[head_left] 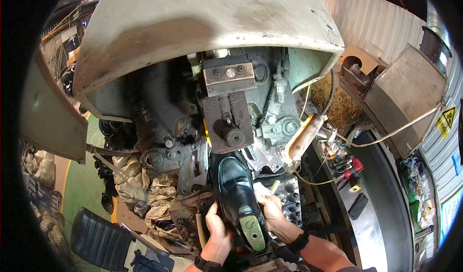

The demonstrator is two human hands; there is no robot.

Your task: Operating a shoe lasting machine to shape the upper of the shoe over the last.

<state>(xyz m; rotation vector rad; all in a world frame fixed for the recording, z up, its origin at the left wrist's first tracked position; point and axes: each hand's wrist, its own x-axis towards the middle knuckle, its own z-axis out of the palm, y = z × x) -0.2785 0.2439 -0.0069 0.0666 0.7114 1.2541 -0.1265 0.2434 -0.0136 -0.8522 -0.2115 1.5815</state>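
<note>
At the far left lies a black ribbed seat cushion (99,233); beside it the left hand (218,228) has its fingers wrapped around the black shoe (237,195), sole-up on its last, toe under the machine's pressing block (227,122). The right hand (271,209) grips the other flank, so this looks like seating the shoe for pressing, which calls for keeping it square and steady.

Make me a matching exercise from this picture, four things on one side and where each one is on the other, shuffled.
Things:
1. black shoe
2. left hand
3. right hand
4. black ribbed seat

Places:
A. lower left, beside the green floor
B. on the shoe's right side
C. under the machine's dark metal block
D. on the shoe's left side, near the heel

Pairs: 1-C, 2-D, 3-B, 4-A
</note>
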